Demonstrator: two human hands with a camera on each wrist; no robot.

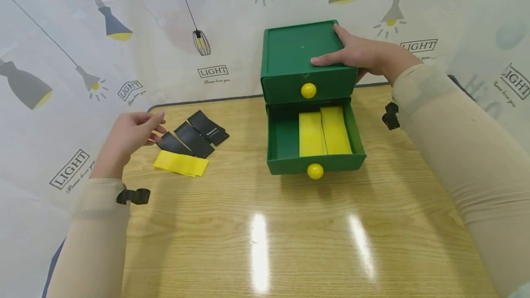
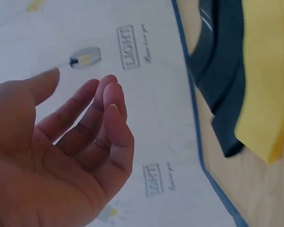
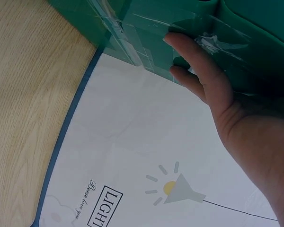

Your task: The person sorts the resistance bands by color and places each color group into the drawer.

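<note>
A green drawer box (image 1: 304,42) with two stacked drawers and yellow round knobs stands on the table. Its upper drawer is closed. The lower drawer (image 1: 283,137) is pulled out, with two yellow flat bands (image 1: 312,134) lying side by side in its right part. My right hand (image 1: 364,54) rests on the box's top right edge, digits spread over the top and against the side. My left hand (image 1: 132,134), fingers loosely bent and holding nothing, hovers just left of several black flat bands (image 1: 193,139) and a yellow band (image 1: 181,163) on the table.
The wooden table (image 1: 215,224) ends at a dark edge against a white wall cover (image 1: 232,22) printed with lamps. The drawer's front juts out over the tabletop. Clear tape (image 3: 146,52) shows on the box's side in the right wrist view.
</note>
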